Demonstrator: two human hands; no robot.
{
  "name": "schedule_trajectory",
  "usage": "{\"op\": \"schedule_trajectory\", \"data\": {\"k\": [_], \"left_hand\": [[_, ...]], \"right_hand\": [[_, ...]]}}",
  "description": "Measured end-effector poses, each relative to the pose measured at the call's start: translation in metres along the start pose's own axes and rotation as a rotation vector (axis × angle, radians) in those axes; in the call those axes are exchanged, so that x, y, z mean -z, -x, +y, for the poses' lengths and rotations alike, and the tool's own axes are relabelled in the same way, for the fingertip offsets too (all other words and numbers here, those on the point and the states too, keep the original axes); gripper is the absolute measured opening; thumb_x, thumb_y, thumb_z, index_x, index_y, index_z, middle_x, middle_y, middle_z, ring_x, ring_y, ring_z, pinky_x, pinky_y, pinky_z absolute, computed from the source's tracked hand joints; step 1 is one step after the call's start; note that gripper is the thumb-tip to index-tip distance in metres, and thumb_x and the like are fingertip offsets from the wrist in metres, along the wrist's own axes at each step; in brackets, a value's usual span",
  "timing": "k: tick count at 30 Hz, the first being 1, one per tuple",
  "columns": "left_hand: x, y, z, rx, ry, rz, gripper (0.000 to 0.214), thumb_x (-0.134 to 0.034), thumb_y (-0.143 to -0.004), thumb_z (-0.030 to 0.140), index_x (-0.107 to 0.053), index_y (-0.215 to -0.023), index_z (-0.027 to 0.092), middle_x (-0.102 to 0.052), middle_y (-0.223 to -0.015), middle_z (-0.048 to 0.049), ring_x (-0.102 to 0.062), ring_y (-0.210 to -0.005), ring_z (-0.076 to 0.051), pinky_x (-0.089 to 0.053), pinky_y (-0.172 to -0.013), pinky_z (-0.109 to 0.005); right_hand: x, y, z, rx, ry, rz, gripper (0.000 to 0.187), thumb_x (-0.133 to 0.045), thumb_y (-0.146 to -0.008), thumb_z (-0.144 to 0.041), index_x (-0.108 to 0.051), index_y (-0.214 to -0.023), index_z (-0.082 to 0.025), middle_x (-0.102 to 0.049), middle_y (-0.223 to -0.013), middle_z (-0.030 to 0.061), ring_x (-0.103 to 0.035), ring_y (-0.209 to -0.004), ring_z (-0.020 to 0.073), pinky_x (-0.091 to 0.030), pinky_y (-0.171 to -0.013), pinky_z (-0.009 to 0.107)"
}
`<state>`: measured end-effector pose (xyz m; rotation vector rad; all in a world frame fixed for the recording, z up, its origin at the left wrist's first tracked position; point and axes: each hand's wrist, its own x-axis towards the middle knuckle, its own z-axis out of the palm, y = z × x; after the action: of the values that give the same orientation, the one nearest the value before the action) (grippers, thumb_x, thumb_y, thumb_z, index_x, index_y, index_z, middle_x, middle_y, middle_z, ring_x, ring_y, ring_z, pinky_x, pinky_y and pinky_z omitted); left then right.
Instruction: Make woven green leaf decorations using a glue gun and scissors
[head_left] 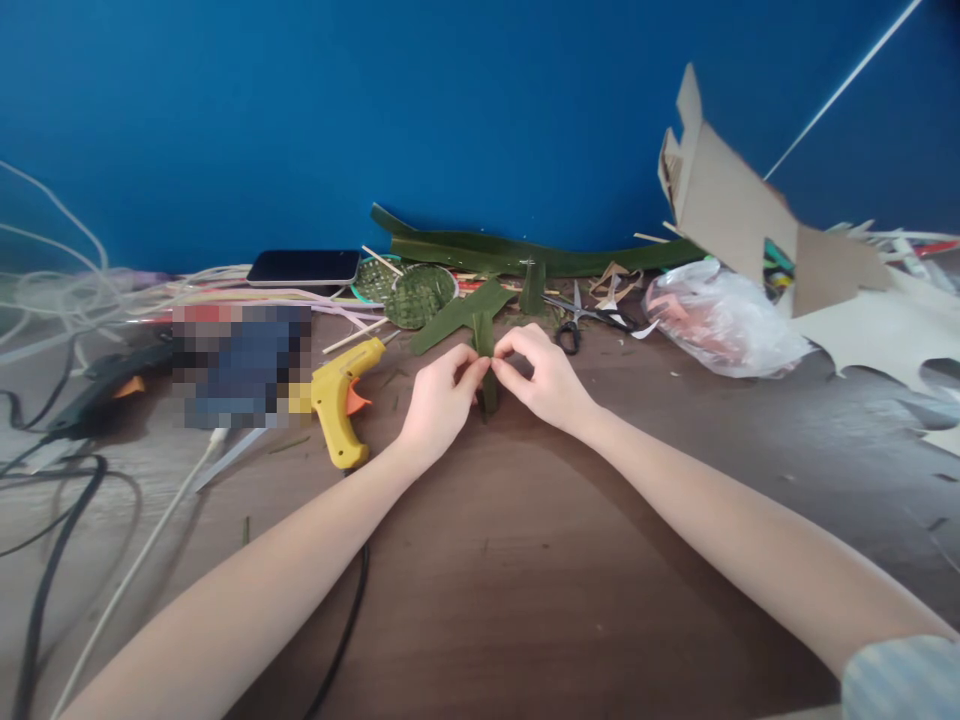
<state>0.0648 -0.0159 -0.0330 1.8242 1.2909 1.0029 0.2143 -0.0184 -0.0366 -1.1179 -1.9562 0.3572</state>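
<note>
Near the middle of the table, my left hand (pixel 444 402) and my right hand (pixel 545 378) meet fingertip to fingertip. Both pinch a narrow green leaf strip (pixel 484 333) that stands up between them and runs down below the fingers. Just behind lies a wider piece of green leaf (pixel 461 315), reaching to the left. Past it are two round discs woven from green leaf, the nearer woven disc (pixel 421 296) overlapping the other. To the left of my left hand rests a yellow glue gun (pixel 339 400) with an orange trigger.
Scissors (pixel 574 325) with black handles lie behind my right hand. A clear plastic bag (pixel 727 320) and cut cardboard (pixel 739 200) sit at the right. Long leaves (pixel 525 253) line the blue wall. A phone (pixel 304 267), a black glue gun (pixel 112 380) and cables occupy the left.
</note>
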Motion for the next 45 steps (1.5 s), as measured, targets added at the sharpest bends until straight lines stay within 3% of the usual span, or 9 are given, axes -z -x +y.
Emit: {"op": "schedule_trajectory", "data": {"k": [5, 9, 15, 20, 29, 45], "left_hand": [[0.0, 0.0, 0.001, -0.034, -0.054, 0.006, 0.024, -0.048, -0.083, 0.027, -0.046, -0.06, 0.019, -0.045, -0.051, 0.0056, -0.042, -0.049, -0.009, -0.033, -0.052, -0.022], [0.001, 0.0, 0.001, -0.007, 0.048, 0.023, 0.021, -0.048, -0.083, 0.026, -0.046, -0.063, 0.019, -0.047, -0.053, 0.0055, -0.045, -0.05, -0.009, -0.035, -0.053, -0.023], [0.0, -0.001, -0.005, 0.014, 0.313, 0.219, 0.024, -0.042, -0.088, 0.027, -0.041, -0.065, 0.02, -0.044, -0.054, 0.0052, -0.043, -0.051, -0.009, -0.035, -0.052, -0.022], [-0.002, -0.003, -0.008, 0.059, 0.468, 0.327, 0.031, -0.042, -0.089, 0.029, -0.035, -0.06, 0.02, -0.036, -0.052, 0.0055, -0.036, -0.047, -0.008, -0.031, -0.048, -0.021], [0.0, -0.002, -0.001, 0.083, 0.283, 0.186, 0.029, -0.043, -0.087, 0.026, -0.037, -0.06, 0.019, -0.037, -0.05, 0.0057, -0.036, -0.049, -0.008, -0.03, -0.05, -0.021], [-0.001, -0.003, -0.007, 0.058, 0.098, 0.07, 0.023, -0.04, -0.087, 0.023, -0.042, -0.065, 0.019, -0.045, -0.058, 0.0049, -0.041, -0.054, -0.009, -0.032, -0.056, -0.023]], "right_hand": [[-0.001, 0.0, 0.0, 0.002, 0.033, 0.002, 0.013, -0.047, -0.079, -0.017, -0.042, -0.068, -0.022, -0.053, -0.071, 0.0021, -0.045, -0.076, 0.0183, -0.037, -0.072, 0.032], [-0.002, -0.002, 0.003, -0.05, 0.038, 0.041, 0.011, -0.048, -0.076, -0.017, -0.043, -0.067, -0.022, -0.055, -0.072, 0.0027, -0.047, -0.077, 0.0191, -0.037, -0.073, 0.033], [-0.004, -0.003, 0.007, -0.263, 0.09, 0.133, 0.01, -0.048, -0.073, -0.017, -0.043, -0.065, -0.021, -0.055, -0.072, 0.0029, -0.049, -0.078, 0.0204, -0.036, -0.075, 0.035], [-0.004, -0.004, 0.009, -0.335, 0.124, 0.167, 0.013, -0.048, -0.071, -0.015, -0.041, -0.062, -0.021, -0.055, -0.071, 0.003, -0.047, -0.078, 0.0209, -0.036, -0.075, 0.035], [-0.007, -0.004, 0.009, -0.251, 0.202, -0.067, 0.008, -0.054, -0.073, -0.018, -0.048, -0.071, -0.021, -0.057, -0.085, 0.0048, -0.044, -0.088, 0.0241, -0.033, -0.079, 0.037], [-0.007, -0.003, 0.01, -0.2, 0.105, 0.025, 0.009, -0.052, -0.075, -0.017, -0.045, -0.07, -0.021, -0.056, -0.081, 0.0041, -0.045, -0.085, 0.0223, -0.035, -0.079, 0.037]]}}
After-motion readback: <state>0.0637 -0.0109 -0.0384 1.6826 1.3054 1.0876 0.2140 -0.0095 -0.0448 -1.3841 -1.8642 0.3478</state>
